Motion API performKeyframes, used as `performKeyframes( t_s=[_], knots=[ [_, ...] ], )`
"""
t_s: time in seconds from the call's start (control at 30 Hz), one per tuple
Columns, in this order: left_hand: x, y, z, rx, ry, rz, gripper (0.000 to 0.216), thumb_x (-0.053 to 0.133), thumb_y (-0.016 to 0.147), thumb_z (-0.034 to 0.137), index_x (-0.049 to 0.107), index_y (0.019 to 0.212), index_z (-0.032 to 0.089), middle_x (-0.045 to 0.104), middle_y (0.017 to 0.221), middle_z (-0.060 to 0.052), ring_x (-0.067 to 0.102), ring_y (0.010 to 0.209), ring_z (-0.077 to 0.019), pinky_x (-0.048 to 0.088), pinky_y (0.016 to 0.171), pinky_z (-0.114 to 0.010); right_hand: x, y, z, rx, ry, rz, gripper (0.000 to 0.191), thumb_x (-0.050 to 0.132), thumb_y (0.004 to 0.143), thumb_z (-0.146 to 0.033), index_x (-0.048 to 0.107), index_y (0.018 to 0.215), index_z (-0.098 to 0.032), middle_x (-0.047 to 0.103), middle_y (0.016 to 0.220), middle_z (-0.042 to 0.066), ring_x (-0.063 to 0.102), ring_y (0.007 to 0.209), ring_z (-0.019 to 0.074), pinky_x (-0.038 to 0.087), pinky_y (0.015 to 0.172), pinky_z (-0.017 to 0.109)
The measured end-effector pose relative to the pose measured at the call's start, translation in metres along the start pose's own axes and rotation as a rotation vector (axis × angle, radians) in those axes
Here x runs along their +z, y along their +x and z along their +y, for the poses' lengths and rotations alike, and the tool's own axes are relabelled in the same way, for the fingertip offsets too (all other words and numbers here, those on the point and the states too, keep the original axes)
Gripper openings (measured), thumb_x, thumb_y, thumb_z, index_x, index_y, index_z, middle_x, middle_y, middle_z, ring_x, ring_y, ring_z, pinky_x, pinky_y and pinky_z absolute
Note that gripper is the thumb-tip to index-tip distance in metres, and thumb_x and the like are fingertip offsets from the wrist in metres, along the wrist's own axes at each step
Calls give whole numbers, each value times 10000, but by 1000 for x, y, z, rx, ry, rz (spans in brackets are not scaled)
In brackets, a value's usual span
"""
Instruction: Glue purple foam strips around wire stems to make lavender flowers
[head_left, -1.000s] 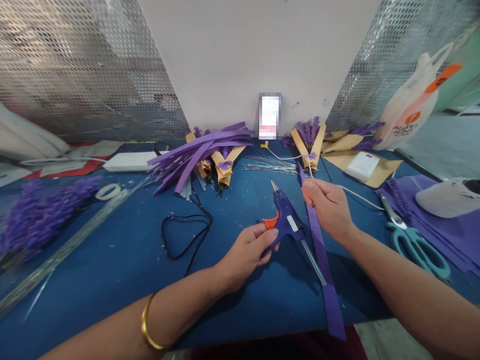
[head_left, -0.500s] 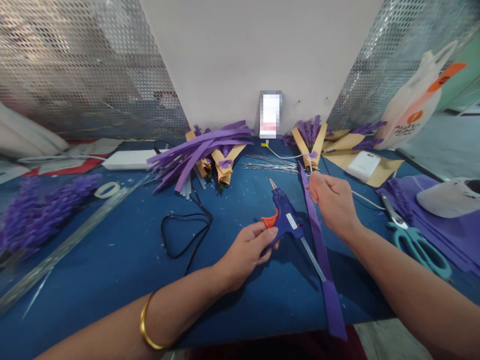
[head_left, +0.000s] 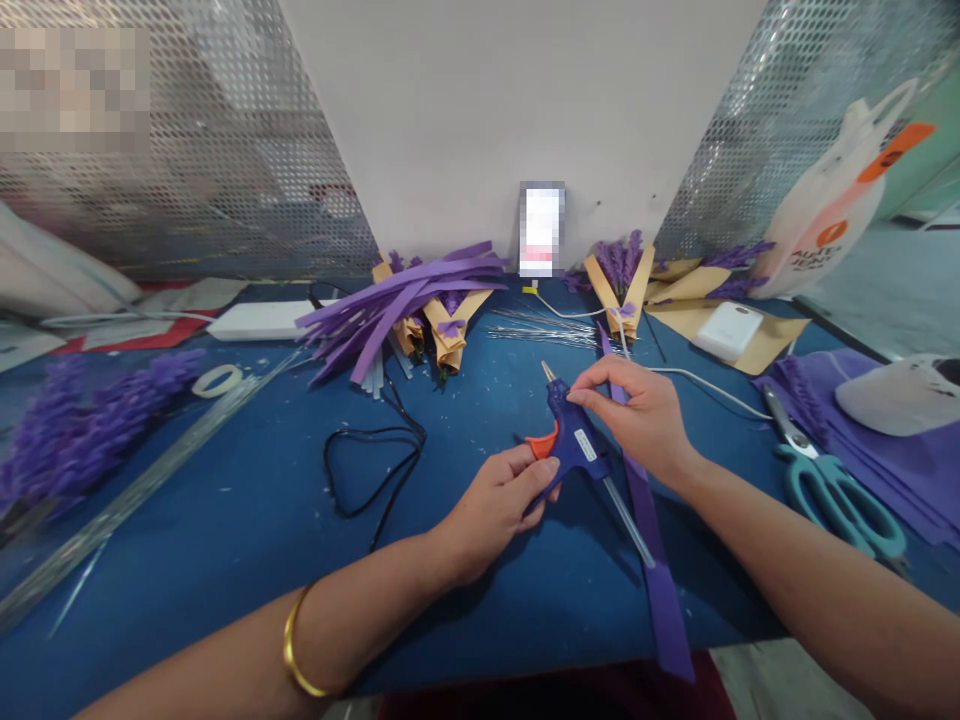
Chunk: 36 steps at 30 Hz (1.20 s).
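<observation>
My left hand (head_left: pixel 517 490) is wrapped round the handle of a blue glue gun (head_left: pixel 571 435) with an orange trigger (head_left: pixel 541 441), its metal nozzle tilted up and away. A clear glue stick (head_left: pixel 628 522) pokes out of the gun's rear. My right hand (head_left: pixel 637 415) is closed, thumb and forefinger pinched together right beside the front of the gun; what they hold, if anything, I cannot make out. Beneath my right hand and the glue stick lies a long purple strip (head_left: pixel 664 610). A white cable (head_left: pixel 697 379) passes just behind my right hand.
Teal-handled scissors (head_left: pixel 844 500) and purple sheets (head_left: pixel 922 480) lie at right. Toward the back are thin wires (head_left: pixel 544 328), paper-wrapped purple flowers (head_left: pixel 621 275), purple strips (head_left: pixel 405 295) and a phone (head_left: pixel 541 230). Purple flower stems (head_left: pixel 97 420), a tape roll (head_left: pixel 217 380) and a black cord (head_left: pixel 375 435) occupy the left.
My right hand has left the white cable and moved left to the front of the glue gun. The cable has sagged into a new curve. My left hand and the gun stay nearly still.
</observation>
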<state>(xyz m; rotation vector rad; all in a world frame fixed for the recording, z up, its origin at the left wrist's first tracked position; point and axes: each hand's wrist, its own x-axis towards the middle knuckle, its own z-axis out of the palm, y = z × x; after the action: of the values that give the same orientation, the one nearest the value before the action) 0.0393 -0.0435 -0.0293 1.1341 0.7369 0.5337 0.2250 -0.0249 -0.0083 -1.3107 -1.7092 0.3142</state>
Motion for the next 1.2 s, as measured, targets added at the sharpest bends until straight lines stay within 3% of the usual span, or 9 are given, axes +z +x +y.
performKeyframes(
  t_s=[0.07, 0.17, 0.27, 0.47, 0.57, 0.63, 0.73, 0.9, 1.2],
  knots=[
    [0, 0, 0, -2, 21, 1, 340, 463, 870, 455, 479, 725, 148, 412, 598, 50, 251, 412, -28, 161, 424, -217, 0, 0, 1, -33, -37, -40, 109, 605, 811, -236, 596, 708, -201, 621, 740, -1, 545, 727, 145, 399, 728, 306],
    [0, 0, -1, -12, 34, -5, 346, 484, 859, 461, 487, 719, 145, 407, 604, 47, 265, 423, -31, 169, 425, -214, -2, 1, 3, 65, 29, -78, 148, 537, 852, -254, 533, 714, -199, 548, 693, -20, 488, 673, 127, 372, 664, 280],
    [0, -1, -2, -14, 28, -8, 348, 490, 856, 465, 494, 730, 141, 437, 639, 35, 276, 431, -30, 170, 424, -214, -4, 4, 5, 178, 176, -40, 224, 445, 902, -291, 481, 699, -203, 491, 665, -25, 453, 647, 119, 361, 633, 270],
    [2, -2, 1, 3, 15, 14, 349, 483, 857, 466, 493, 739, 138, 472, 676, 24, 294, 433, -26, 168, 433, -215, -10, 4, -2, 190, 191, 67, 412, 403, 923, -355, 380, 540, -205, 393, 522, -30, 390, 534, 108, 338, 557, 274],
    [1, -1, 0, 9, 9, 8, 353, 482, 857, 469, 492, 734, 139, 467, 659, 28, 292, 427, -25, 172, 433, -215, -12, 5, -2, 186, 127, 83, 389, 533, 856, -364, 475, 512, -192, 462, 513, -24, 422, 526, 104, 356, 554, 275],
    [0, -1, 0, -3, 2, 4, 361, 490, 848, 483, 491, 731, 141, 470, 658, 28, 284, 421, -26, 168, 422, -215, -12, 7, 1, 181, 172, 76, 163, 648, 762, -328, 616, 676, -192, 588, 661, -8, 513, 627, 121, 411, 623, 280],
    [0, 0, 0, -13, -6, 15, 359, 502, 839, 488, 489, 733, 146, 466, 651, 32, 282, 416, -26, 161, 411, -212, -10, 10, 5, 284, 317, -5, 198, 685, 713, -339, 659, 839, -189, 633, 758, 10, 560, 692, 136, 448, 666, 295],
    [2, -1, 0, -15, 8, 3, 344, 522, 830, 473, 493, 722, 148, 410, 594, 51, 270, 421, -32, 166, 415, -210, -4, 5, 1, 477, 336, -229, 240, 737, 651, -393, 649, 696, -174, 595, 630, -18, 504, 588, 109, 397, 558, 253],
    [1, -1, 0, -42, 57, -15, 327, 508, 845, 449, 490, 708, 152, 377, 568, 56, 268, 437, -42, 173, 430, -212, -8, 5, 0, 572, 538, -241, 231, 742, 644, -370, 642, 581, -171, 584, 566, -13, 493, 547, 100, 397, 564, 260]
  ],
)
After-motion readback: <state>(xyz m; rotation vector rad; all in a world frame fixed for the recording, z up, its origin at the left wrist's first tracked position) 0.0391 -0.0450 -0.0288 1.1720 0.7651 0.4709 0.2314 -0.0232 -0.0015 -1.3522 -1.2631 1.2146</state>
